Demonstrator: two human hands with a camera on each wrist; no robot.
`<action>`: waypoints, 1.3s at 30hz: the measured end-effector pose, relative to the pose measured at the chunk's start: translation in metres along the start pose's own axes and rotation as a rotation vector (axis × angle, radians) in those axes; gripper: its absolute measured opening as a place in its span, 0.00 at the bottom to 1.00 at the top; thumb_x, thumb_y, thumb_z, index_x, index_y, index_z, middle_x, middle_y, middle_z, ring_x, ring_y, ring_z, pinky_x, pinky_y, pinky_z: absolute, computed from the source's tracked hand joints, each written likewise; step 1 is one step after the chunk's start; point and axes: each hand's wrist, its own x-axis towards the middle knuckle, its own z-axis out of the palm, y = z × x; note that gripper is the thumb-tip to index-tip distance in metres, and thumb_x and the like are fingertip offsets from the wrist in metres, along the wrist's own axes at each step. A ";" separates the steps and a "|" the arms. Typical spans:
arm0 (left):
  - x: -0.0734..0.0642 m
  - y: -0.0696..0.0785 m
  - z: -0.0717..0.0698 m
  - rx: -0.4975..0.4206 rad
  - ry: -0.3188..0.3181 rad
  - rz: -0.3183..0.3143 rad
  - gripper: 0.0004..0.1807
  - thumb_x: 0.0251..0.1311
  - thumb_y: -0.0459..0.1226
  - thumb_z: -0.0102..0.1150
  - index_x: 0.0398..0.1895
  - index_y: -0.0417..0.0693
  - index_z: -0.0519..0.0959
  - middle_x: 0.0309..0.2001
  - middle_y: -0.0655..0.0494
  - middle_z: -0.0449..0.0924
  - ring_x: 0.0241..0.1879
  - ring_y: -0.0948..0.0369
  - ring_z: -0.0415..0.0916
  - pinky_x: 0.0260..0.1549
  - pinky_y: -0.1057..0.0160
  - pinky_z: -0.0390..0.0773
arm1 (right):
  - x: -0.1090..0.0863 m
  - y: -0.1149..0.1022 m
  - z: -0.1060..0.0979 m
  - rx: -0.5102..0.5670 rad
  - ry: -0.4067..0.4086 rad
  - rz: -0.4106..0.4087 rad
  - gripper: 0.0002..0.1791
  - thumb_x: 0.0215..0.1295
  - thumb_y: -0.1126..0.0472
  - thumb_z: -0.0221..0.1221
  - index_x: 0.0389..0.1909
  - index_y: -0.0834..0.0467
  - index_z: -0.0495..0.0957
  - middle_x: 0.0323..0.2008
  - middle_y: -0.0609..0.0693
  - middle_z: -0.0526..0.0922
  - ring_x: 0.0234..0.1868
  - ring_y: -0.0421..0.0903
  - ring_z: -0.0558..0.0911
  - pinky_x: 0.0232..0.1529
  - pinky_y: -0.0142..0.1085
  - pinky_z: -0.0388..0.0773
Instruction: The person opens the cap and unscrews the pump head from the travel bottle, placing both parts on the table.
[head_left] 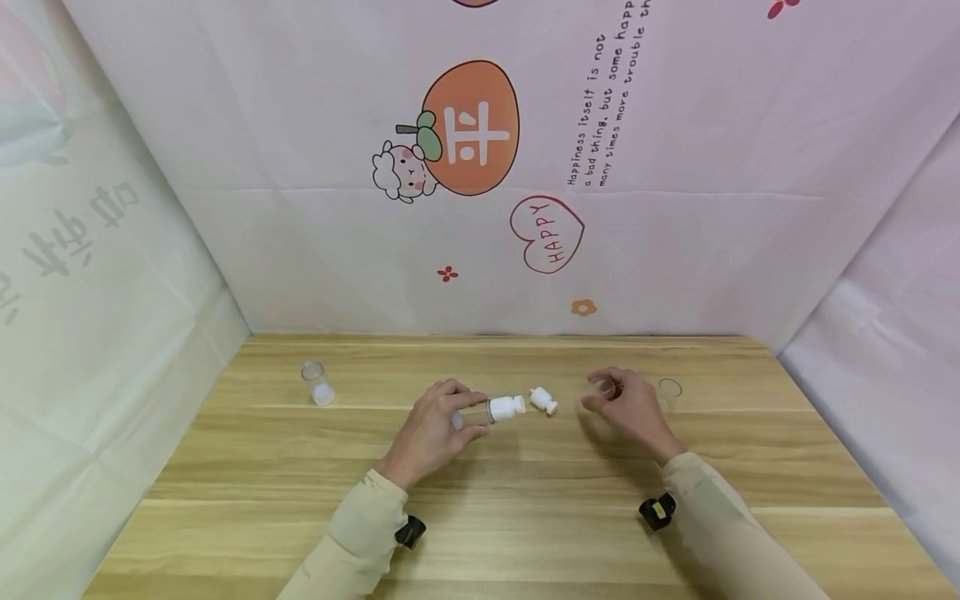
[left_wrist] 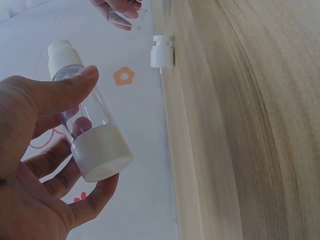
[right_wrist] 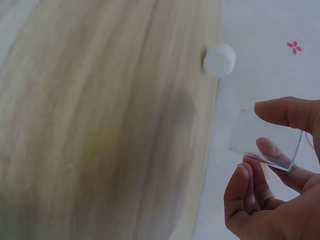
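My left hand grips a clear small bottle with a white bottom, thumb on one side and fingers on the other. A white pump head sits at the bottle's mouth, pointing right. My right hand pinches a clear cap between thumb and fingers, above the table. Between the two hands, a second white pump head lies on its side on the wood, close to the held bottle's tip.
Another clear bottle with a white inside bottom rests at the table's left. Right of my right hand, a clear round-rimmed piece is on the wooden table. A printed cloth hangs behind the table's back edge.
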 end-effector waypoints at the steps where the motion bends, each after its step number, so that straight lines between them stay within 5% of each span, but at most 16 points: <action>1: 0.000 0.000 0.000 0.001 0.001 -0.001 0.21 0.48 0.34 0.80 0.48 0.44 0.87 0.41 0.50 0.82 0.40 0.54 0.77 0.37 0.58 0.77 | 0.000 0.002 0.000 -0.001 -0.004 0.006 0.21 0.61 0.63 0.71 0.53 0.67 0.81 0.38 0.56 0.78 0.37 0.49 0.75 0.35 0.37 0.75; 21: -0.003 -0.002 0.002 0.007 -0.022 -0.012 0.21 0.49 0.36 0.80 0.48 0.44 0.87 0.42 0.49 0.83 0.40 0.53 0.77 0.37 0.59 0.77 | 0.005 0.012 0.007 -0.081 -0.068 0.017 0.18 0.61 0.65 0.68 0.51 0.68 0.80 0.41 0.59 0.81 0.42 0.54 0.80 0.43 0.47 0.79; 39: -0.002 -0.002 0.001 0.015 -0.049 -0.022 0.21 0.50 0.37 0.80 0.49 0.44 0.87 0.42 0.49 0.83 0.40 0.52 0.77 0.35 0.60 0.74 | 0.011 0.014 0.011 -0.095 -0.060 0.016 0.20 0.57 0.67 0.70 0.50 0.68 0.81 0.34 0.56 0.80 0.36 0.50 0.77 0.34 0.39 0.73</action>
